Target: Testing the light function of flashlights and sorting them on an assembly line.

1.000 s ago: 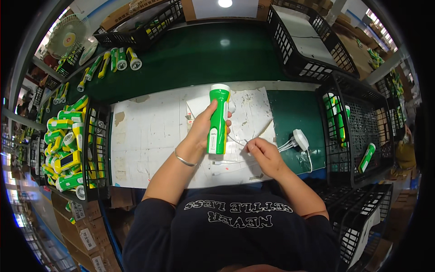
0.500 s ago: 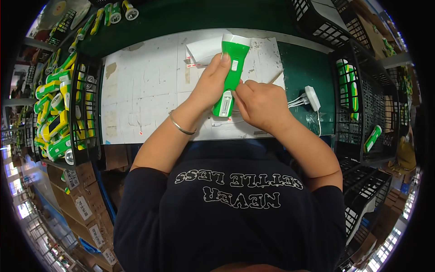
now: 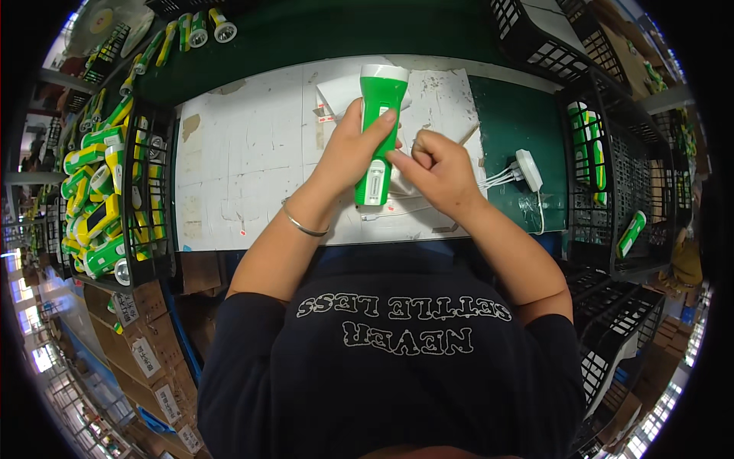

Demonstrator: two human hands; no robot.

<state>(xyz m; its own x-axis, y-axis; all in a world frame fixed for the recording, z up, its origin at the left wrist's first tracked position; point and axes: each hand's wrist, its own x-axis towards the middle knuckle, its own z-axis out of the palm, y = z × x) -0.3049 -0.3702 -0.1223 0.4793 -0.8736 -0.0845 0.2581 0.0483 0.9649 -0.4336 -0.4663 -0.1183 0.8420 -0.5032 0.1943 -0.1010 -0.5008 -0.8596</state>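
A green flashlight point(image 3: 384, 93) with a white head rim points away from me above the white work board point(image 3: 252, 153). My left hand point(image 3: 353, 145) is wrapped around its middle, and the thumb lies across the front, partly covering the white switch. A pale oval panel point(image 3: 375, 182) shows on the lower handle. To the right of the flashlight is my right hand point(image 3: 443, 170), its fingers curled in and its thumb stretched to the handle's right edge. I see nothing between those fingers. Behind the flashlight lies a white sheet point(image 3: 330, 96), partly hidden.
At left, a black crate point(image 3: 145, 264) is heaped with green and yellow flashlights point(image 3: 99, 214). Another black crate point(image 3: 612, 264) at right holds several more. A white charger block point(image 3: 527, 170) with cables sits right of the board. More flashlights point(image 3: 197, 30) line the far left.
The flashlight and my left hand have shifted slightly left, and my left thumb now crosses the switch. My right thumb has spread from the curled index finger. The view has shifted a little.
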